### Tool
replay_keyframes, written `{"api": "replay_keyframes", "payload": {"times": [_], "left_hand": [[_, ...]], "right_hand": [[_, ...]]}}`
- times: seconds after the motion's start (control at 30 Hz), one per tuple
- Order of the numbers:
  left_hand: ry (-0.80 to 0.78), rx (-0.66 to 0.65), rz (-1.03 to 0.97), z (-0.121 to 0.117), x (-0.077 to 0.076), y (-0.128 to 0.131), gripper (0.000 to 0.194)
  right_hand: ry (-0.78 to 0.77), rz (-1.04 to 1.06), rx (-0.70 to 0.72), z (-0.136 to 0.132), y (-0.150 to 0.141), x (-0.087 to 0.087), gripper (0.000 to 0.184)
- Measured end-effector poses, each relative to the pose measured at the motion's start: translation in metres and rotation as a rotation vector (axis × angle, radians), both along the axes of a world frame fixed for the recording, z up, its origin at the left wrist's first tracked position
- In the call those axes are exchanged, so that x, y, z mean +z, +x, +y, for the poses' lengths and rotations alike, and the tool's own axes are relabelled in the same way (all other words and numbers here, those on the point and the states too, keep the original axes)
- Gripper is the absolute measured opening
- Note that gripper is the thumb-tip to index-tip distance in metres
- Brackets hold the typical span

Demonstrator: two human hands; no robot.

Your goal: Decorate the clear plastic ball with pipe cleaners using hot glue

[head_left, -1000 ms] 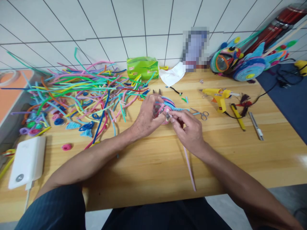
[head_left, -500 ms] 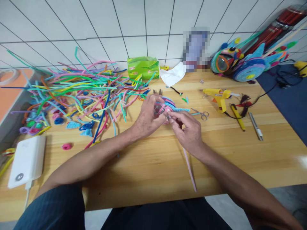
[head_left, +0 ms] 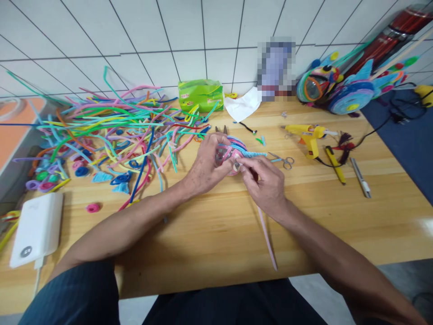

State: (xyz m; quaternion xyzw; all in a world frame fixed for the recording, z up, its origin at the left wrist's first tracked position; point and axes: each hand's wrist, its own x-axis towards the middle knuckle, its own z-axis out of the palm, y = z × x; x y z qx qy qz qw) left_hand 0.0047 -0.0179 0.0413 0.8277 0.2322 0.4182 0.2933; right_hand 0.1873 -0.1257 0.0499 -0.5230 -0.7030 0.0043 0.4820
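My left hand (head_left: 211,158) is closed on the left side of a small craft piece (head_left: 237,143) wound with blue and pink pipe cleaners. A clear, shiny part shows between the fingers, and a light blue twisted piece sticks out to the right. With thumb and forefinger pinched together, my right hand (head_left: 264,178) grips a pale pink pipe cleaner (head_left: 267,237) at the craft piece's front. Its loose end hangs down toward the table's front edge. Fingers cover much of the craft piece. Just behind it, the tips of a dark tool (head_left: 221,129) show.
A heap of coloured pipe cleaners (head_left: 118,124) spreads over the left. Rightward lie small scissors (head_left: 287,162), a yellow glue gun (head_left: 307,135), a yellow cutter (head_left: 335,164) and a grey cutter (head_left: 361,178). A finished pipe-cleaner fish (head_left: 352,97) stands back right; a white power bank (head_left: 37,230) lies left.
Both hands stay in nearly the same place. The right fingertips have shifted very slightly at the front of the craft piece; the view has moved a little.
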Motion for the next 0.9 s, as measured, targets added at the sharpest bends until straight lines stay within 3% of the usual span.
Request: {"api": "replay_keyframes", "payload": {"times": [0.57,0.9], "left_hand": [[-0.07,-0.004,-0.014,0.0005,-0.001,0.0003,0.04],[-0.087,-0.004,-0.013,-0.001,0.0001,0.0001,0.043]], "right_hand": [[0.021,-0.045,-0.028,-0.0009,-0.0009,-0.0008,0.038],[-0.009,0.006,-0.048,-0.0005,-0.0019,0.0003,0.027]]}}
